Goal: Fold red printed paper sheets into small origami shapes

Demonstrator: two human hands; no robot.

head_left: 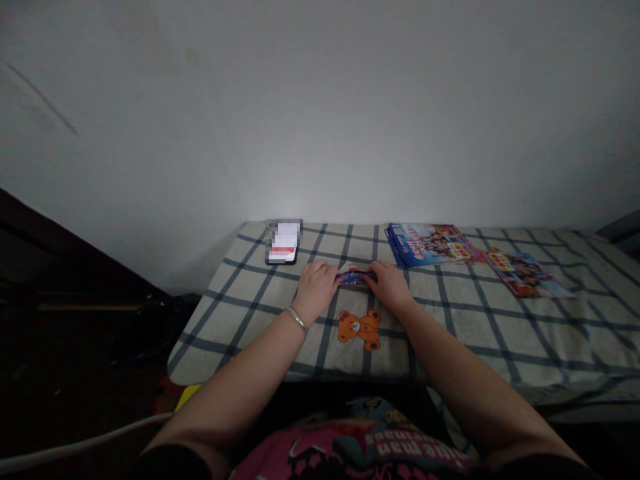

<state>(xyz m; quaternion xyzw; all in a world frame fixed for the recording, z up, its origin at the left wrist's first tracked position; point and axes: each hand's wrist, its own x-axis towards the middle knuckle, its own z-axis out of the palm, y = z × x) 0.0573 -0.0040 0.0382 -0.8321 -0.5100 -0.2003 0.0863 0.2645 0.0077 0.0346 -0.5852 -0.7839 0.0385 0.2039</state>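
Observation:
My left hand (316, 288) and my right hand (389, 285) rest close together on a checked cloth (450, 320) over a table. Between them lies a small blue printed piece (354, 277), folded or flat, which both hands pinch at its ends with curled fingers. A thin bracelet (297, 319) circles my left wrist. An orange teddy bear print (360, 329) sits on the cloth just nearer to me than the hands.
A phone with a lit screen (283, 243) lies at the table's far left. A stack of blue printed sheets (430, 244) and another colourful sheet (527, 273) lie at the far right. A white wall stands behind; the left side is dark.

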